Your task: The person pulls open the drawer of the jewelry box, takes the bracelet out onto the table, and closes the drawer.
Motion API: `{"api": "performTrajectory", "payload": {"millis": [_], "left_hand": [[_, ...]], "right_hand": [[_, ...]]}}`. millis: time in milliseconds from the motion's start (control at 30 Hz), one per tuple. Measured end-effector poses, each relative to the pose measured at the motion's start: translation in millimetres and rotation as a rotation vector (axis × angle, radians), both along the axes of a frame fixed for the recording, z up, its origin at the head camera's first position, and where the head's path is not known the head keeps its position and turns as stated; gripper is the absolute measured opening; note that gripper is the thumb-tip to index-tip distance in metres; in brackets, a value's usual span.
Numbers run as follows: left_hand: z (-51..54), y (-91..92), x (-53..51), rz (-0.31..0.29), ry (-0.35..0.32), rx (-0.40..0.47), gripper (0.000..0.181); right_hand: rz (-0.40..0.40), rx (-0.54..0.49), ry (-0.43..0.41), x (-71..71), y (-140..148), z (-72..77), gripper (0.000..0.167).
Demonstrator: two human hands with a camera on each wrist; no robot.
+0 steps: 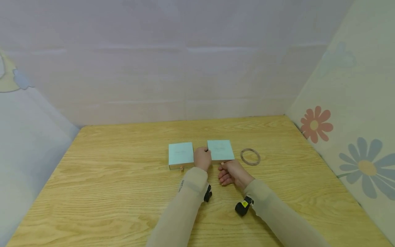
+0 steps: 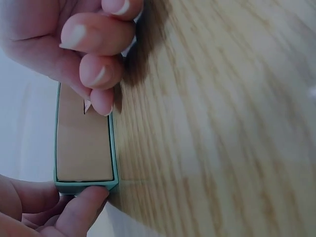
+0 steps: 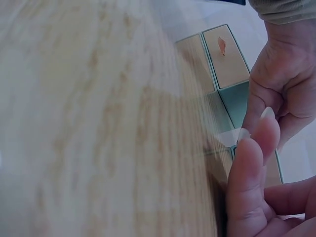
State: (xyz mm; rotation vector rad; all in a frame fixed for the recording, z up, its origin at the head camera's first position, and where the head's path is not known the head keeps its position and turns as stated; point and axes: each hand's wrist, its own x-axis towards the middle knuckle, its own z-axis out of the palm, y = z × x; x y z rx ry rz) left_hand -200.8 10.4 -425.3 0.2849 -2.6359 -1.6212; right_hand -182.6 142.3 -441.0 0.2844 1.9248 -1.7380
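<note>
Two flat mint-green drawer boxes lie on the table. My left hand (image 1: 202, 158) grips the left side of the right-hand box (image 1: 220, 149); in the left wrist view its fingers (image 2: 81, 210) hold the sleeve's end beside the tan drawer front (image 2: 84, 148). At the front of that box, my right hand (image 1: 233, 173) pinches the small pull tab (image 1: 222, 163), which the fingers mostly hide. The left-hand box (image 1: 180, 153) stands just left of my left hand, its own pull tab (image 3: 221, 46) hanging loose. Both drawers look closed.
A thin brownish ring-shaped bangle (image 1: 259, 158) lies right of the boxes. The wood-grain table (image 1: 117, 192) meets a pale back wall (image 1: 185, 68) and a flower-patterned side panel (image 1: 355, 120) on the right.
</note>
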Motion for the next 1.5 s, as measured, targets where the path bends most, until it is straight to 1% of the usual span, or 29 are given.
{"api": "performTrajectory", "payload": {"millis": [167,333,533,633,833,967,1033,1100,1200,1267,1400,1500], "left_hand": [[0.2,1.4,-0.7,0.025,0.005,0.020,0.023],[3.0,2.7,1.5,0.056,0.008,0.025,0.022],[6.1,3.7,2.2,0.061,0.006,0.042,0.023],[5.5,4.6,0.7,0.068,0.008,0.048,0.022],[3.7,4.8,-1.8,0.080,0.018,0.022,0.021],[3.4,4.7,-1.2,0.070,0.006,0.020,0.021],[3.0,4.5,-0.3,0.065,0.000,0.042,0.022],[2.4,4.0,0.3,0.046,-0.002,0.055,0.023],[1.0,2.5,1.1,0.034,0.012,0.060,0.023],[0.0,1.4,1.2,0.022,0.018,0.055,0.029],[-0.5,-0.2,0.8,0.017,0.015,0.057,0.036],[-0.5,-0.1,0.1,0.018,0.022,0.048,0.030]], "right_hand": [[0.000,-0.010,0.001,0.3,0.1,2.7,0.020],[-0.002,-0.014,0.002,0.8,-0.7,3.8,0.021],[-0.020,-0.020,0.001,0.5,-1.0,2.7,0.020],[-0.022,-0.020,0.006,0.7,-0.5,2.9,0.019],[-0.016,-0.027,-0.001,-0.7,-0.4,4.3,0.019],[-0.005,-0.018,-0.011,-2.6,1.0,3.9,0.019],[0.006,-0.012,-0.016,-3.2,2.2,2.9,0.019],[0.012,-0.010,-0.018,-3.2,2.9,1.9,0.020],[0.022,-0.013,-0.015,-2.8,3.3,0.5,0.021],[0.024,-0.013,-0.014,-2.6,3.3,-0.4,0.021],[0.027,-0.011,-0.014,-2.8,3.3,-1.3,0.021],[0.023,-0.008,-0.013,-2.6,3.7,-0.4,0.021]]}}
